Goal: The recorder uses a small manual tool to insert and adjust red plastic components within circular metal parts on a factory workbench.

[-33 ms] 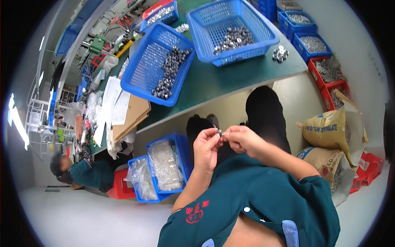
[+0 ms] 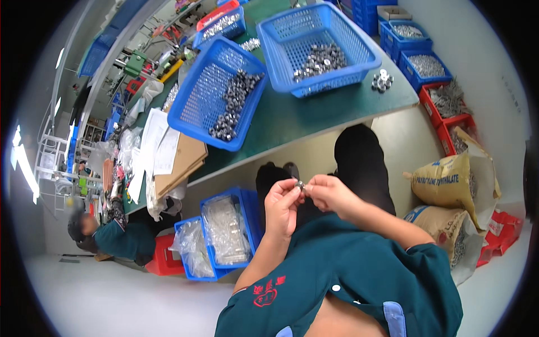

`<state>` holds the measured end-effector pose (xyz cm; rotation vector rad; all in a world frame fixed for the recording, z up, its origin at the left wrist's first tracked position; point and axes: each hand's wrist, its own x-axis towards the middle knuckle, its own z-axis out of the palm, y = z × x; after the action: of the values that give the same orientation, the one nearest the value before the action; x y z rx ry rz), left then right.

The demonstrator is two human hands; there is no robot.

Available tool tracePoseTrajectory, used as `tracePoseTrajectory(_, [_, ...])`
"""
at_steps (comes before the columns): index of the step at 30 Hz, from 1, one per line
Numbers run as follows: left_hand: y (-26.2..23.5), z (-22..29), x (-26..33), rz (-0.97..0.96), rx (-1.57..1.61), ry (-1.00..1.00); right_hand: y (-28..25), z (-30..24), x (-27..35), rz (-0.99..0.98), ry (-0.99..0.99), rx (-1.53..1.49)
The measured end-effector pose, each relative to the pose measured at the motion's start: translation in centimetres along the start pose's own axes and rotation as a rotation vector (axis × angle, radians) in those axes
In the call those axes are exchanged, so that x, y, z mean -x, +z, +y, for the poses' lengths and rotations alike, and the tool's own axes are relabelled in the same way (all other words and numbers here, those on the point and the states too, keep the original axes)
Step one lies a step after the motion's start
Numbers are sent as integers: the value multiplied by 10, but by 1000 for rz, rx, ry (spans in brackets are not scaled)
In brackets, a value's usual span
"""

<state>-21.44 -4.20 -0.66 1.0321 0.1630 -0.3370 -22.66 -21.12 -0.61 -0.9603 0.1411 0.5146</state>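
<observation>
Baskets [image 2: 193,84] sit slightly lower in view; my left hand [image 2: 282,206] and right hand [image 2: 332,194] still pinch one small metal part [image 2: 300,184]; same piece, apparently, though too tiny to be sure.

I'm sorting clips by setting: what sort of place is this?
Probably a small-parts factory workshop: perforated blue plastic baskets of small metal parts stand on a green-topped workbench, filled sacks line one side, and a co-worker wears a similar green shirt.
</observation>
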Motion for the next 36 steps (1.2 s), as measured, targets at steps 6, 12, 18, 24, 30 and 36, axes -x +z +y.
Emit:
tracePoseTrajectory(6, [29, 28, -21, -66, -16, 69, 14, -19, -7, 394, -915, 1117])
tracePoseTrajectory(12, [68, 63, -58, -148, -123, 154, 12, -74, -25, 478, -1179, 1148])
tracePoseTrajectory(18, [125, 124, -128, -261, -551, 533, -15, -129, -50, 522, -1144, 1048])
tracePoseTrajectory(24, [148, 128, -255, -544, -1516, 675, -51, -118, -65, 293, -959, 1187])
tracePoseTrajectory(30, [181, 80, -307, -652, -1850, 546, -78, -96, -62, 250, -643, 1158])
tracePoseTrajectory(36, [157, 111, -269, -377, -1596, 978, -89, -101, -63, 167, -363, 979])
